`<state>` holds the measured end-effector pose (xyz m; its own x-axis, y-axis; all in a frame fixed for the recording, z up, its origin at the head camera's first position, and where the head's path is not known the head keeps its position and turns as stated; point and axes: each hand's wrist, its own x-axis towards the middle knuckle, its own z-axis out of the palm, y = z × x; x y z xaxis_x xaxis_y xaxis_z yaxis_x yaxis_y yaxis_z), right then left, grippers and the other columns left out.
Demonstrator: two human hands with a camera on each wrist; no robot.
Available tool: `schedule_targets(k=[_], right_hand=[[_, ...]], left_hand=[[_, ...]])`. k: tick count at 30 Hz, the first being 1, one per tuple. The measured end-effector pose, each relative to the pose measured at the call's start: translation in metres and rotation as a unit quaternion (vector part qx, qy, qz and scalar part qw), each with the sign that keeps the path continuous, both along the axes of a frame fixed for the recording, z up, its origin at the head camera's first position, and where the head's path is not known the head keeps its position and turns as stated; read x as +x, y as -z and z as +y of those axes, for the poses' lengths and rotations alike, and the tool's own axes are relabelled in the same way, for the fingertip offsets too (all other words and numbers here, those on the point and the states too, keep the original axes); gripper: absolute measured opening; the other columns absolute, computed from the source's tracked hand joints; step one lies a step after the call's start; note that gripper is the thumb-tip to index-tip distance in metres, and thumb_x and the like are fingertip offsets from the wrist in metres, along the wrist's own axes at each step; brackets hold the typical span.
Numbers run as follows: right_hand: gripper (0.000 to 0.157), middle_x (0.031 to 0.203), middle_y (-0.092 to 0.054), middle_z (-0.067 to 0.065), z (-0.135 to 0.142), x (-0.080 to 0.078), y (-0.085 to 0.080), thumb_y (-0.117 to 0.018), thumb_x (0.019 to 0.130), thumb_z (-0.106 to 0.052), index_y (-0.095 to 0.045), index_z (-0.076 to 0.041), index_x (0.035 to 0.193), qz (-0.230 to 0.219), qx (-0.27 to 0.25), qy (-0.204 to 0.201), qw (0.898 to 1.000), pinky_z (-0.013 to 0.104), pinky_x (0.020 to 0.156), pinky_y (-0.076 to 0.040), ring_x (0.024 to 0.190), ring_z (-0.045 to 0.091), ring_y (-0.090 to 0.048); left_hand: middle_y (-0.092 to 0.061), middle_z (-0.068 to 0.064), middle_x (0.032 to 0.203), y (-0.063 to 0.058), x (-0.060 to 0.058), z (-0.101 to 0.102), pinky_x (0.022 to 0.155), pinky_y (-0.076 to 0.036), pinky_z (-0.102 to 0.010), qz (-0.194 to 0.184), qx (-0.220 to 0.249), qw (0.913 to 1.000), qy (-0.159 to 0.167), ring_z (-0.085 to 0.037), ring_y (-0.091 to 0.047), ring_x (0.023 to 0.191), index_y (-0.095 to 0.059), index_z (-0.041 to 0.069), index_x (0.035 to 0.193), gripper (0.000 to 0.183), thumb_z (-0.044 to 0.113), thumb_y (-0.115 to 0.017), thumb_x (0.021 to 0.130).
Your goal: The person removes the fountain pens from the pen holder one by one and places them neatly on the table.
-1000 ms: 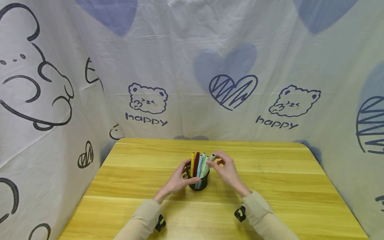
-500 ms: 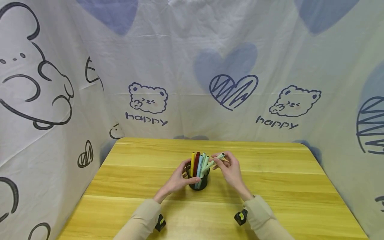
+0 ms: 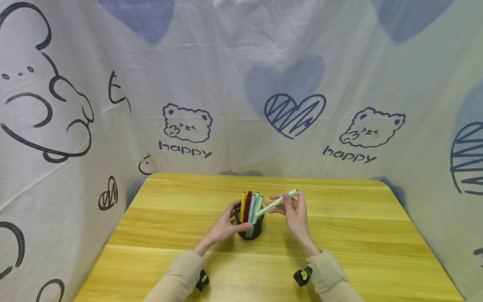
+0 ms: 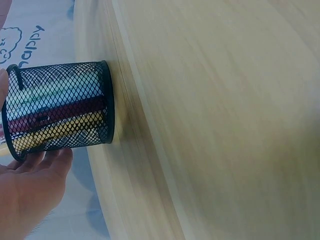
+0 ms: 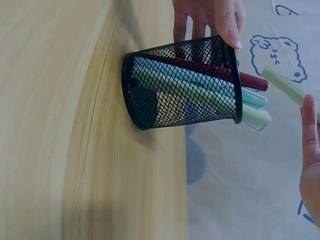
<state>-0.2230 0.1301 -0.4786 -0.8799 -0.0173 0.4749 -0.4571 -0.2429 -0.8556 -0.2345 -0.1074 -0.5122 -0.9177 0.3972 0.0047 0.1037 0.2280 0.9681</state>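
Observation:
A black mesh pen holder (image 3: 250,234) stands upright on the table, and my left hand (image 3: 222,228) grips it round the rim from the left. My right hand (image 3: 297,216) pinches a pale green marker (image 3: 271,206) by its upper end, to the right of the holder. The marker slants down to the left; in the right wrist view its lower end (image 5: 272,77) is outside the holder, apart from the rim. Inside the holder lean a yellow marker (image 3: 242,203), a dark red marker (image 5: 252,81), a light blue marker (image 5: 255,98) and pale green ones (image 5: 257,116).
The wooden table (image 3: 358,226) spreads out on both sides of the holder. Behind it and at the sides hangs a white cloth (image 3: 234,142) printed with bears and hearts. Black wrist cameras (image 3: 303,276) sit at both sleeves.
My right hand has drawn the pale green marker up out of the pen holder and moved right, tilting it over. My left hand keeps its grip on the holder.

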Motion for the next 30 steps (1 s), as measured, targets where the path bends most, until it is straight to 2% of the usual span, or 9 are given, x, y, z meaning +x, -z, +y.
schedule_targets(k=[3, 6, 12, 21, 25, 30], right_hand=[[0.014, 0.102, -0.074, 0.008, 0.002, 0.001, 0.001, -0.037, 0.110, -0.018, -0.040, -0.007, 0.117, 0.002, -0.009, 0.003, 1.000, 0.035, 0.071, -0.064, 0.086, 0.016, -0.078], [0.011, 0.102, -0.073, 0.010, 0.004, 0.002, 0.002, -0.040, 0.109, -0.014, -0.040, -0.009, 0.119, 0.005, -0.023, 0.002, 1.000, 0.033, 0.071, -0.064, 0.087, 0.017, -0.077], [0.019, 0.108, -0.067, 0.010, 0.008, 0.004, 0.005, -0.044, 0.106, -0.001, -0.039, -0.007, 0.123, 0.014, -0.047, -0.019, 0.999, 0.032, 0.078, -0.064, 0.094, 0.024, -0.077], [0.033, 0.116, -0.064, 0.007, 0.015, 0.006, 0.008, -0.044, 0.103, 0.007, -0.036, -0.003, 0.134, 0.041, -0.054, -0.041, 0.997, 0.034, 0.086, -0.063, 0.101, 0.022, -0.075], [0.038, 0.115, -0.064, 0.009, 0.018, 0.006, 0.010, -0.044, 0.102, 0.010, -0.039, -0.004, 0.136, 0.050, -0.069, -0.036, 0.996, 0.032, 0.085, -0.063, 0.099, 0.023, -0.076], [0.044, 0.110, -0.066, 0.011, 0.024, 0.007, 0.012, -0.048, 0.100, 0.012, -0.042, -0.002, 0.141, 0.053, -0.071, -0.010, 0.996, 0.029, 0.077, -0.063, 0.092, 0.023, -0.077]], left_hand=[[-0.031, -0.020, 0.162, 0.000, 0.000, 0.000, 0.122, -0.029, -0.061, 0.000, 0.000, 1.0000, -0.001, -0.045, -0.033, 0.149, -0.025, 0.008, 0.158, 0.092, 0.026, -0.081, 0.087], [-0.030, -0.019, 0.163, 0.000, 0.001, 0.001, 0.122, -0.029, -0.060, -0.001, -0.003, 1.0000, -0.003, -0.045, -0.032, 0.149, -0.025, 0.009, 0.158, 0.092, 0.027, -0.081, 0.087], [-0.030, -0.021, 0.163, 0.002, 0.000, 0.000, 0.122, -0.029, -0.061, 0.006, -0.007, 1.0000, 0.003, -0.046, -0.032, 0.149, -0.024, 0.008, 0.158, 0.092, 0.025, -0.080, 0.088], [-0.031, -0.020, 0.162, 0.001, 0.001, -0.001, 0.122, -0.030, -0.060, 0.006, -0.006, 1.0000, 0.002, -0.045, -0.033, 0.148, -0.024, 0.008, 0.158, 0.091, 0.026, -0.080, 0.088], [-0.031, -0.019, 0.162, 0.001, 0.001, 0.000, 0.123, -0.029, -0.059, -0.001, 0.001, 1.0000, 0.000, -0.044, -0.032, 0.149, -0.024, 0.009, 0.158, 0.091, 0.026, -0.080, 0.088], [-0.030, -0.019, 0.163, 0.002, 0.001, -0.001, 0.123, -0.029, -0.059, -0.002, 0.002, 1.0000, 0.000, -0.044, -0.031, 0.150, -0.024, 0.009, 0.158, 0.091, 0.025, -0.080, 0.088]])
